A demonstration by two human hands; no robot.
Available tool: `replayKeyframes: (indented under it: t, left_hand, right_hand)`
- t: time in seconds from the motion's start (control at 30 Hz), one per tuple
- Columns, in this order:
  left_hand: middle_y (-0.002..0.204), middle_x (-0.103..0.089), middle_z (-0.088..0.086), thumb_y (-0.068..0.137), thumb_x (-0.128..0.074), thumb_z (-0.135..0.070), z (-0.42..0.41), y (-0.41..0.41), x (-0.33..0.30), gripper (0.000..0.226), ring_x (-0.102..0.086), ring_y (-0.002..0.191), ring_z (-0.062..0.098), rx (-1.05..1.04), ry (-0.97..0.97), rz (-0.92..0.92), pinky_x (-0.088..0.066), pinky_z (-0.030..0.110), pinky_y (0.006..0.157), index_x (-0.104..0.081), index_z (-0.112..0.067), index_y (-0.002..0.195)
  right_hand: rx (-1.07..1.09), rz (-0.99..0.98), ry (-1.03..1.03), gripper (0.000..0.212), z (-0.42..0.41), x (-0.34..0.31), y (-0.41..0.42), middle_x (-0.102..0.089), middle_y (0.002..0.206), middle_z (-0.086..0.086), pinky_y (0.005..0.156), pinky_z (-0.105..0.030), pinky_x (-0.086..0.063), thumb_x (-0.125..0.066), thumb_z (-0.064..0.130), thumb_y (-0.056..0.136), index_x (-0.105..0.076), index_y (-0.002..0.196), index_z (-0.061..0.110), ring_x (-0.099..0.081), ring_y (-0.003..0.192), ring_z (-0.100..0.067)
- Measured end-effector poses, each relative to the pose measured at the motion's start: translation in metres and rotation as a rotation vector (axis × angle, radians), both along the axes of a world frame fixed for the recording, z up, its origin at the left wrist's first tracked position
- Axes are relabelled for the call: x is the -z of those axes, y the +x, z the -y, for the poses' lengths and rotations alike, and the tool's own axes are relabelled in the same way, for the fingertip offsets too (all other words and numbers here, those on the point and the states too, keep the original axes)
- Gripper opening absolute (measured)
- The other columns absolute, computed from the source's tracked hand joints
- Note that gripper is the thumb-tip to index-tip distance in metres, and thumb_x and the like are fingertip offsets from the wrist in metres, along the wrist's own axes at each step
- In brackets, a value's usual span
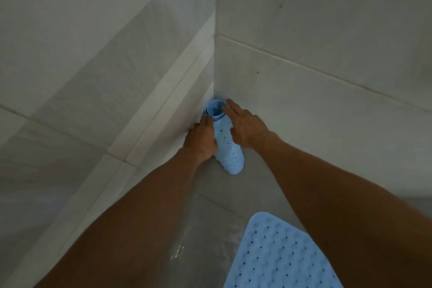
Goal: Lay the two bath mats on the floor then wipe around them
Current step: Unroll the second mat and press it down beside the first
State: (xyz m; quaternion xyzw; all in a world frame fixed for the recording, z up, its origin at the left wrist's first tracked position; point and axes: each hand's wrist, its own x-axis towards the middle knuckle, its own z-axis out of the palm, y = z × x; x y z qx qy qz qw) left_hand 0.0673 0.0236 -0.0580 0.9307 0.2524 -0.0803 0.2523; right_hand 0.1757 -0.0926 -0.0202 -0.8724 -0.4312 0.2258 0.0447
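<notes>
A light blue rubber bath mat, rolled into a tube [228, 147], stands upright in the corner where the two tiled walls meet. My left hand [201, 140] wraps around its left side. My right hand [245, 126] rests against its right side and top, fingers spread near the open upper end. A second light blue bath mat [278, 257] with small holes and bumps lies flat on the floor at the bottom right, partly cut off by the frame edge and by my right forearm.
Pale tiled walls [327, 54] close in on the left and the right of the corner. The grey floor tiles [210, 213] between the two mats look wet and shiny.
</notes>
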Motion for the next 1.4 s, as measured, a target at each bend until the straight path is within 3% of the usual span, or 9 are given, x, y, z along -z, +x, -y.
replayKeyframes:
  t: [0.27, 0.4, 0.53, 0.7, 0.77, 0.83, 0.9, 1.0, 1.4]
  left_hand:
    - [0.121, -0.061, 0.010, 0.089, -0.061, -0.016, 0.020, -0.008, 0.008, 0.053, -0.062, 0.106, 0.029, -0.026, -0.091, 0.112, -0.053, 0.043, 0.086, -0.035, -0.017, 0.136]
    - [0.117, -0.064, 0.014, 0.091, -0.063, -0.020, 0.056, -0.025, 0.017, 0.044, -0.063, 0.105, 0.034, -0.034, -0.093, 0.085, -0.053, 0.043, 0.085, -0.047, -0.011, 0.130]
    - [0.088, -0.069, 0.012, 0.081, -0.069, -0.016, 0.092, -0.030, 0.008, 0.009, -0.062, 0.090, 0.035, 0.182, 0.127, 0.129, -0.044, 0.039, 0.078, -0.070, -0.010, 0.087]
    - [0.063, -0.068, 0.006, 0.065, -0.071, -0.020, 0.141, -0.027, -0.029, 0.011, -0.066, 0.084, 0.030, 0.558, 0.431, 0.261, -0.034, 0.035, 0.086, -0.071, -0.009, 0.065]
    - [0.057, -0.064, 0.002, 0.056, -0.076, -0.023, 0.166, -0.025, -0.058, 0.013, -0.065, 0.060, 0.024, 0.659, 0.516, 0.218, -0.041, 0.030, 0.069, -0.068, -0.015, 0.062]
    - [0.071, -0.065, 0.000, 0.063, -0.078, -0.025, 0.197, -0.027, -0.089, 0.020, -0.067, 0.055, 0.021, 0.681, 0.570, 0.099, -0.039, 0.026, 0.050, -0.068, -0.019, 0.079]
    - [0.102, -0.064, 0.003, 0.091, -0.055, -0.024, 0.234, -0.031, -0.109, 0.020, -0.070, 0.081, 0.030, 0.700, 0.510, 0.021, -0.040, 0.032, 0.059, -0.058, -0.017, 0.109]
    - [0.117, -0.059, 0.007, 0.100, -0.040, -0.024, 0.287, -0.040, -0.143, 0.025, -0.066, 0.095, 0.038, 0.733, 0.508, 0.069, -0.046, 0.040, 0.070, -0.051, -0.016, 0.120]
    - [0.102, -0.066, 0.007, 0.100, -0.040, -0.041, 0.425, -0.082, -0.270, 0.029, -0.063, 0.090, 0.035, 0.823, 0.355, 0.367, -0.050, 0.041, 0.071, -0.059, -0.023, 0.113]
  right_hand:
    - [-0.061, 0.193, -0.176, 0.055, 0.008, 0.015, -0.004, -0.044, 0.147, -0.008, 0.102, -0.043, -0.038, -0.055, 0.014, 0.095, -0.033, 0.145, 0.018, -0.046, 0.127, -0.031]
    - [0.100, 0.064, -0.173, 0.043, 0.058, 0.018, -0.016, -0.054, 0.136, -0.014, 0.093, -0.042, -0.046, -0.051, 0.024, 0.099, -0.044, 0.141, 0.015, -0.048, 0.123, -0.033]
    - [0.244, 0.037, -0.107, 0.043, 0.120, 0.013, -0.036, -0.060, 0.129, -0.015, 0.077, -0.040, -0.043, -0.053, 0.031, 0.099, -0.041, 0.135, 0.012, -0.055, 0.114, -0.038]
    - [0.213, 0.238, -0.092, 0.058, 0.191, -0.018, -0.060, -0.065, 0.114, -0.012, 0.067, -0.037, -0.042, -0.047, 0.029, 0.102, -0.023, 0.154, 0.024, -0.065, 0.095, -0.036]
    - [0.165, 0.262, -0.139, 0.054, 0.219, -0.035, -0.064, -0.065, 0.112, -0.010, 0.065, -0.035, -0.040, -0.045, 0.027, 0.102, -0.027, 0.152, 0.032, -0.067, 0.091, -0.035]
    - [0.177, 0.226, -0.199, 0.035, 0.251, -0.052, -0.067, -0.064, 0.117, -0.007, 0.072, -0.037, -0.044, -0.044, 0.028, 0.101, -0.047, 0.136, 0.031, -0.066, 0.097, -0.034]
    - [0.240, 0.138, -0.228, 0.030, 0.288, -0.074, -0.069, -0.062, 0.120, -0.005, 0.076, -0.037, -0.043, -0.048, 0.034, 0.098, -0.053, 0.127, 0.030, -0.063, 0.103, -0.032]
    - [0.270, 0.033, -0.273, 0.047, 0.347, -0.107, -0.079, -0.058, 0.125, 0.000, 0.083, -0.037, -0.046, -0.063, 0.037, 0.087, -0.052, 0.132, 0.038, -0.060, 0.113, -0.028]
    - [0.469, 0.291, -0.285, 0.040, 0.592, -0.177, -0.160, -0.035, 0.127, -0.006, 0.102, -0.038, -0.033, -0.064, 0.052, 0.081, -0.068, 0.117, 0.036, -0.036, 0.122, -0.027]
